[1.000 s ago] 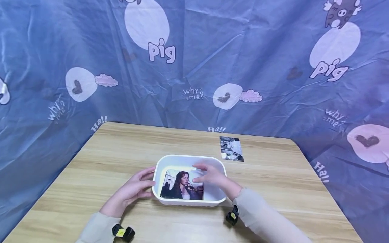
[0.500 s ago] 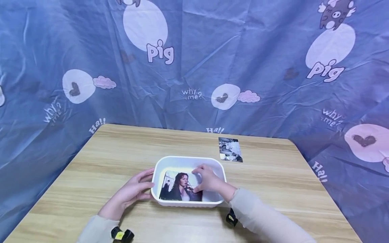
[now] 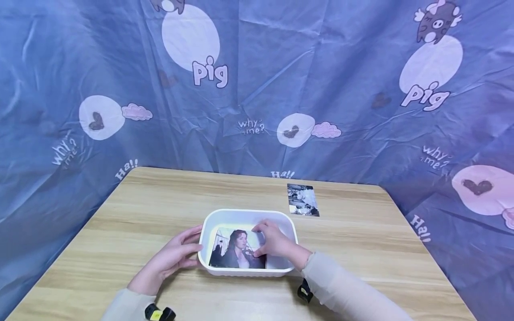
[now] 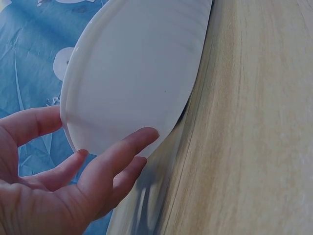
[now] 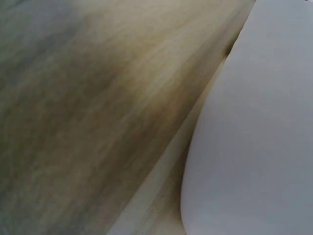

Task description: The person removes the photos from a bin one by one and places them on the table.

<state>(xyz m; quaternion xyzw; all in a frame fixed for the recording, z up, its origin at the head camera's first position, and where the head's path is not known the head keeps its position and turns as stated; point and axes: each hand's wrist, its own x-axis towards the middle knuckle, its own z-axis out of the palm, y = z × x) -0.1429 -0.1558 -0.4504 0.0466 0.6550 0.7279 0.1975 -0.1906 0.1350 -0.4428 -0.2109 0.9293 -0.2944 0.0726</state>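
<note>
Lying photo (image 3: 237,255) in tub (image 3: 245,215), under right hand (image 3: 275,243)

There are 2 photos: 1 portrait photo (image 3: 238,254) inside 1 white tray (image 3: 245,216) and 1 black-and-white photo (image 3: 303,199) on 1 wooden table (image 3: 160,200). 2 hands are visible: left hand (image 3: 170,260), right hand (image 3: 275,241).

Light's pretty even and soft in our head view, nothing dim. We only cast faint shadows under the white plastic tub (image 3: 248,269) on the pale wood-grain table (image 3: 361,240). The crinkled blue cartoon-print cloth backdrop (image 3: 321,67) bows outward near the edges, so we've got wide-lens distortion. Our left wrist view is bright and sharp enough on the tub wall (image 4: 132,83), with a soft shadow beneath it. Our right wrist view is mushy: the table (image 5: 88,122) is blurred and darkens toward the top left.
</note>
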